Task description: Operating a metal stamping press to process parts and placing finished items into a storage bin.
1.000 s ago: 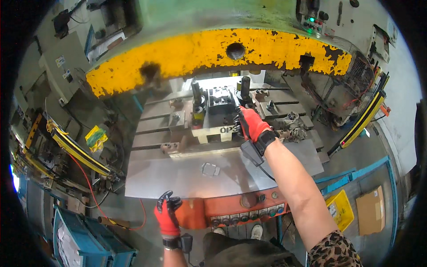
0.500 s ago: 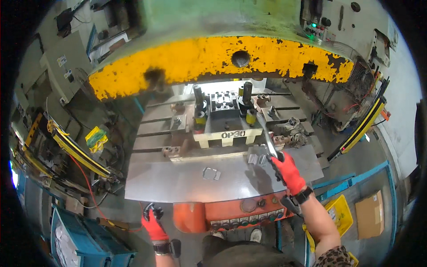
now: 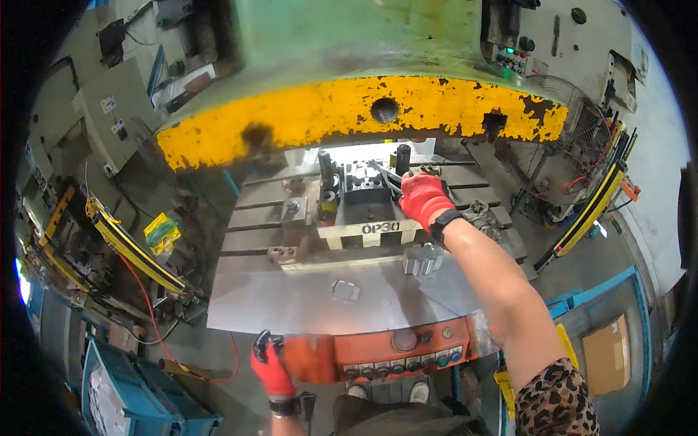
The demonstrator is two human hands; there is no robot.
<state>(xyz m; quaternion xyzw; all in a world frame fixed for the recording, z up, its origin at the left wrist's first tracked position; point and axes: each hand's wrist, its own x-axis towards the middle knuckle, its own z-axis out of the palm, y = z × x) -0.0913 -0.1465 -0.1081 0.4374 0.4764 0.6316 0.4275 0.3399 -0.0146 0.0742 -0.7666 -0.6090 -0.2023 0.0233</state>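
Note:
My right hand (image 3: 423, 198), in a red glove, is closed around long metal tongs (image 3: 387, 176). Their tips reach over the die (image 3: 366, 180), which stands on the press bed between dark guide posts. Whether the tongs pinch a part is too small to make out. My left hand (image 3: 272, 367), in a red glove with dark fingertips, hangs beside the orange control panel (image 3: 313, 357), just below the table's front edge. Its fingers are loosely bent and apart, with nothing seen in them. A small bunch of bent metal parts (image 3: 423, 259) stands on the steel plate (image 3: 254, 301), below my right wrist.
Overhead spans the yellow, chipped press ram (image 3: 320, 109). A thin flat metal piece (image 3: 346, 291) lies mid-plate. Yellow-black posts (image 3: 134, 251) flank the press. A blue bin (image 3: 134, 392) is at lower left, a cardboard box (image 3: 607, 356) at lower right.
My right hand has moved forward and left with the tongs, from above the plate to the die, uncovering the bunch of parts. My left hand has shifted slightly right, closer to the panel.

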